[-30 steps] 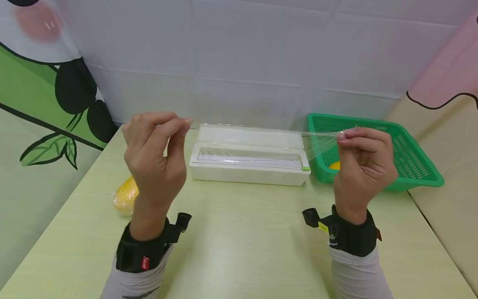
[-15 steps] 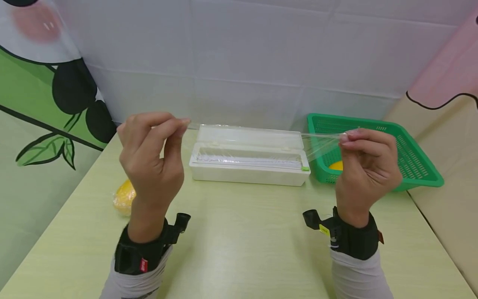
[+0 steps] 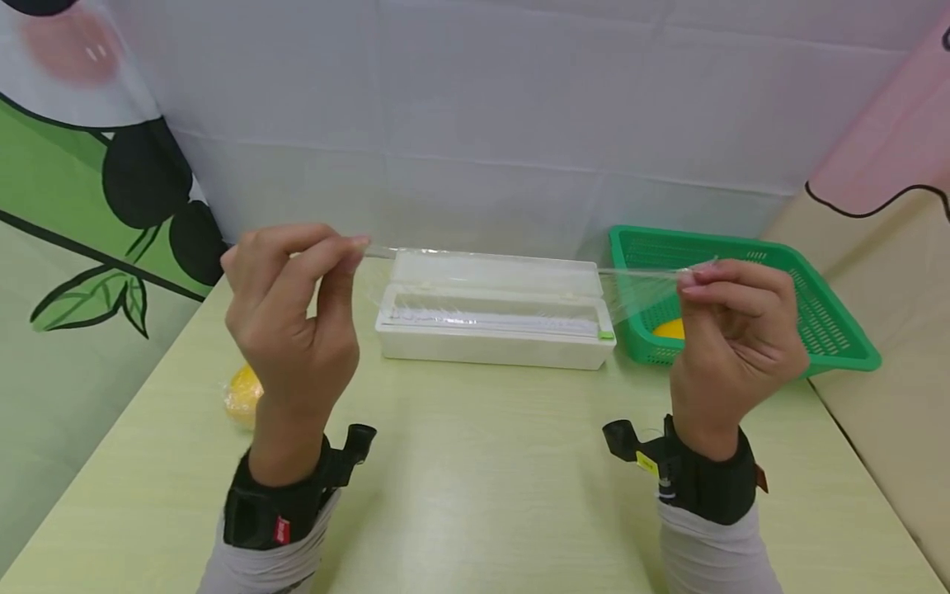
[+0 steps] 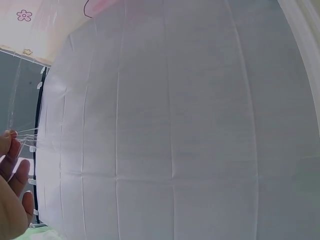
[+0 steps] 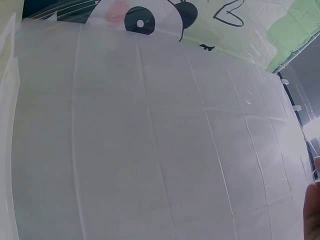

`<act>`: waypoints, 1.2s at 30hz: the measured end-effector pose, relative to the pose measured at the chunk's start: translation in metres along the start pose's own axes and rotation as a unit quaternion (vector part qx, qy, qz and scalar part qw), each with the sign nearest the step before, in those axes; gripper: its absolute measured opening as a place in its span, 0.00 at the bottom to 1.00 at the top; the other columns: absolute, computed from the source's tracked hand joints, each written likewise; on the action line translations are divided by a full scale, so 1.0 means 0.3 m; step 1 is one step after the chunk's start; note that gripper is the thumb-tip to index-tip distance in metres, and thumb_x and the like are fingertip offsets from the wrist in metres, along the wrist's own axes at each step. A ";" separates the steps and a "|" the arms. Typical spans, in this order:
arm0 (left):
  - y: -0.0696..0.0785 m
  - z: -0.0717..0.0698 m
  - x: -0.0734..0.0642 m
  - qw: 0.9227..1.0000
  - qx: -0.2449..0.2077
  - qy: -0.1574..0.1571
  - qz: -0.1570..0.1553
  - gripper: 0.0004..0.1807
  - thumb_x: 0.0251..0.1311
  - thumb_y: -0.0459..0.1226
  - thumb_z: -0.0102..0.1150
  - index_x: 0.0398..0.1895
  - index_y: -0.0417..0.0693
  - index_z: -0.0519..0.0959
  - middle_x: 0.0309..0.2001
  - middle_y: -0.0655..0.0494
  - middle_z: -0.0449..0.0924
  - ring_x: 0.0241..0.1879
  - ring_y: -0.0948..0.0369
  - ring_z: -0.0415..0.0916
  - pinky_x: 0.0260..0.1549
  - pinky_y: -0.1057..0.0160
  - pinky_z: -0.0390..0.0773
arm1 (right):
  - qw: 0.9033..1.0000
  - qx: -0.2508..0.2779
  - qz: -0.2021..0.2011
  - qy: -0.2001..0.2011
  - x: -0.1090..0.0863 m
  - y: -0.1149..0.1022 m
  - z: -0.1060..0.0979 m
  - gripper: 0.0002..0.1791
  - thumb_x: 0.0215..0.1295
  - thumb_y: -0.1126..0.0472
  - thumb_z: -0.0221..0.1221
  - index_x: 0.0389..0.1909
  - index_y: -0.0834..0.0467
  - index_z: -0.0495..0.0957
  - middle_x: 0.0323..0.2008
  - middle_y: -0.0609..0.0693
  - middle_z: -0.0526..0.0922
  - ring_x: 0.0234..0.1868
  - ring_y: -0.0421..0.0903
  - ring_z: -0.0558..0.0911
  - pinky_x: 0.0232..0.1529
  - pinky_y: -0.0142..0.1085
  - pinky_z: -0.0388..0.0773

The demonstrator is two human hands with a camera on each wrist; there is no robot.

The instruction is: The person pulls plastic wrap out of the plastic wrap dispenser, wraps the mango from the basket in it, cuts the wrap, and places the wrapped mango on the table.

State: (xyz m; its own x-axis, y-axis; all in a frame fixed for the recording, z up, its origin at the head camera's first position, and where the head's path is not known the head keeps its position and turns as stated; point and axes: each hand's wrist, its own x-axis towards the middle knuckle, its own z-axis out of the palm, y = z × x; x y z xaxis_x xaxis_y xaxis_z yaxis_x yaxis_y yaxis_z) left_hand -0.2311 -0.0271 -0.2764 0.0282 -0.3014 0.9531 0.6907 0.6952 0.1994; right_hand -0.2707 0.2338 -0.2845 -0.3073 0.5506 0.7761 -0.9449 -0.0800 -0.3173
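A sheet of clear cling film (image 3: 490,255) is stretched between both hands, its upper edge pulled nearly straight in the head view. My left hand (image 3: 291,322) pinches one corner between thumb and forefinger; my right hand (image 3: 735,351) pinches the opposite corner the same way. Behind and below the film stands a white cling film dispenser box (image 3: 490,351) with its lid raised and the roll's slot showing. In the left wrist view, creases of film gather at the left fingertips (image 4: 12,134). Only a sliver of the right hand shows in the right wrist view.
A yellow, film-wrapped fruit-like item (image 3: 242,400) lies at the left, partly behind the left wrist. At the right stands a green plastic basket (image 3: 842,359) with a yellow item (image 3: 670,329) inside. A pale cloth backdrop (image 3: 490,99) rises behind the table.
My hands have drawn slightly farther apart, the left going left and the right going right and a little down. The film between them looks tauter. Box and basket stay put.
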 end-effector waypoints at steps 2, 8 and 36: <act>0.000 -0.002 0.000 1.000 -0.002 0.001 -0.001 0.02 0.55 0.26 0.67 0.27 0.38 0.86 0.26 0.42 0.77 0.27 0.44 0.69 0.44 0.61 0.54 | 1.000 0.004 0.006 -0.003 -0.001 -0.007 0.001 0.15 0.47 0.81 0.69 0.16 0.80 0.70 0.25 0.60 0.77 0.31 0.49 0.79 0.38 0.33 0.79; -0.001 -0.016 0.004 1.000 -0.005 -0.011 -0.007 0.02 0.53 0.25 0.69 0.27 0.38 0.87 0.26 0.42 0.78 0.28 0.44 0.70 0.44 0.63 0.54 | 0.998 0.044 0.028 -0.025 0.020 -0.022 -0.014 0.13 0.43 0.83 0.69 0.20 0.80 0.72 0.23 0.60 0.80 0.32 0.51 0.81 0.41 0.35 0.79; -0.042 -0.285 0.014 0.617 -0.420 -0.665 -0.021 0.06 0.66 0.30 0.60 0.40 0.49 0.82 0.36 0.60 0.77 0.41 0.67 0.72 0.42 0.71 0.72 | 0.641 0.128 0.127 -0.746 0.050 -0.117 -0.277 0.12 0.66 0.72 0.61 0.47 0.57 0.77 0.36 0.45 0.79 0.37 0.35 0.79 0.39 0.23 0.75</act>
State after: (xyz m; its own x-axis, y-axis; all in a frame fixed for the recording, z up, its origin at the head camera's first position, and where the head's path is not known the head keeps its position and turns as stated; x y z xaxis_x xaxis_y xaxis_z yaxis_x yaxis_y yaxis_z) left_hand -0.1779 -0.0929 -0.2945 -0.2340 0.8835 0.4058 0.8176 -0.0471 0.5739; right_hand -0.2327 0.3138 -0.3068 -0.0406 -0.8991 0.4358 -0.7715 -0.2489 -0.5855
